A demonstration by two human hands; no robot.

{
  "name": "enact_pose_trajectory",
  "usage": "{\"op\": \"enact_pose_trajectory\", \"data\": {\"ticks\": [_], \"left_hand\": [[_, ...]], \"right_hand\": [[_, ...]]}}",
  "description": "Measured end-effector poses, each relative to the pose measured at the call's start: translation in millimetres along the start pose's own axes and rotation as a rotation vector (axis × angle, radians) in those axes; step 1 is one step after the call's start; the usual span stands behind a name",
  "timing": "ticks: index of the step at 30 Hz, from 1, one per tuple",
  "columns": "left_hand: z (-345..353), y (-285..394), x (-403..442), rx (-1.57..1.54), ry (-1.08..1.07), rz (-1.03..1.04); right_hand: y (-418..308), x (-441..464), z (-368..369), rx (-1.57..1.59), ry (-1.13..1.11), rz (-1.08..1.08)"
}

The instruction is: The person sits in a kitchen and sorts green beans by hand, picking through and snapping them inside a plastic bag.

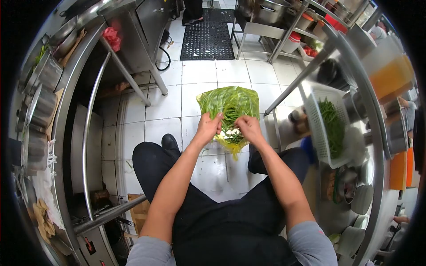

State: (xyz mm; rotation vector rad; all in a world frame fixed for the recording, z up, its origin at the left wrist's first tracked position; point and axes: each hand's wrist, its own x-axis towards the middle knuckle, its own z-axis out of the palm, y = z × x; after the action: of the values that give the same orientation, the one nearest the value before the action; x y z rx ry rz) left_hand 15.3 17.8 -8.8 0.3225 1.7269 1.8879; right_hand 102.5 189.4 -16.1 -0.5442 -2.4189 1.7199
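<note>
A yellow-green see-through plastic bag (206, 98) sits on the tiled floor between my feet, its mouth spread toward me. Long thin green beans (230, 116) lie heaped in it. At the bag's left side, my left hand (208, 129) has its fingers curled and thumb raised beside the beans; what it grips is too small to make out. My right hand (249, 129) pinches at the beans from the other side, fingertips together. To my right, a white perforated basket (320, 133) on a shelf holds more green beans (332, 126).
Metal racks flank me: pots (42, 106) stand on the left one, and stacked bowls (361, 199) fill the right one. A black rubber mat (207, 42) lies ahead, where another person's leg (193, 11) shows. A crossbar (108, 216) runs close by my left knee.
</note>
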Motion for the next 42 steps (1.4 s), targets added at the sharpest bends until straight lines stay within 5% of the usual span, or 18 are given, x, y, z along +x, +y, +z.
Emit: {"op": "enact_pose_trajectory", "data": {"ticks": [4,6,12,18,22,25,30,32,34,35,38,42], "left_hand": [[-6,15,2,-0.048,0.169,0.029],[-13,10,9,-0.127,0.147,0.047],[-8,1,11,0.129,0.22,0.029],[-6,0,7,0.221,0.143,0.03],[-8,-21,19,0.285,0.147,0.124],[-8,-10,12,0.339,0.106,0.166],[1,11,-7,0.289,-0.153,-0.039],[2,0,-6,0.366,-0.166,-0.037],[8,11,-9,0.43,-0.197,0.419],[4,17,-13,0.585,-0.298,0.105],[6,0,-11,0.658,-0.35,0.286],[6,-5,-10,0.832,-0.364,0.282]], "right_hand": [[6,10,-21,0.058,0.14,0.004],[-6,2,-29,-0.643,-0.117,0.037],[40,-13,-9,-1.007,-0.035,0.132],[57,-11,-3,-0.912,0.063,0.175],[55,-4,-6,-0.406,0.126,0.278],[16,-11,-12,0.287,-0.061,0.563],[-7,-22,-13,0.244,-0.148,0.502],[-10,-23,-16,-0.128,-0.224,0.264],[-8,-19,-19,-0.186,-0.258,0.206],[-7,-18,-21,-0.185,-0.305,0.177],[-18,-20,-29,-0.182,-0.358,0.126],[-21,-21,-30,-0.102,-0.306,0.083]]}}
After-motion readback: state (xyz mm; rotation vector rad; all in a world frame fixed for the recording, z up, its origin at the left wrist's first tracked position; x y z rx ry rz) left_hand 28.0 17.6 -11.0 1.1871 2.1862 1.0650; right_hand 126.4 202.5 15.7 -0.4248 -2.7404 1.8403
